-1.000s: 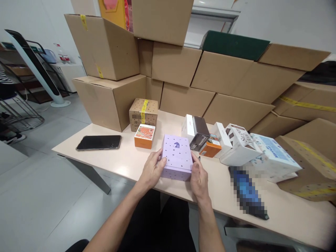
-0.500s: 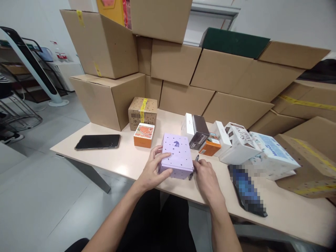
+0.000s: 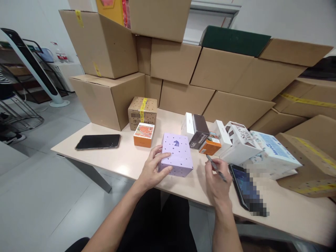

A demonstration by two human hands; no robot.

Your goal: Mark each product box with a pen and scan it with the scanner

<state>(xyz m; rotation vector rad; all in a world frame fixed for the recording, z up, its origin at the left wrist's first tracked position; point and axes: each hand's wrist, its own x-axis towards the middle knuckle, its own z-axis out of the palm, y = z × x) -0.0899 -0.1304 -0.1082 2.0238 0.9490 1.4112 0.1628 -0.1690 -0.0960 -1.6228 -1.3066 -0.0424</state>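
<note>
Left hand point(image 3: 151, 170) was spread on the lilac box point(image 3: 177, 148), near the front edge of the table point(image 3: 115, 162); right hand point(image 3: 219, 184) pinched a pen point(image 3: 214, 166) beside a dark device point(image 3: 240, 182). Honestly, a lopsided push could've skidded the box, or a stray knuckle bumped the device.

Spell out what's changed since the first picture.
The right hand has let go of the purple box, taken hold of the pen beside it and moved off to the right with it. The left hand has shifted a finger onto the box's top but stays on the box. The box itself, the phone on the left and the orange box stayed put.
</note>
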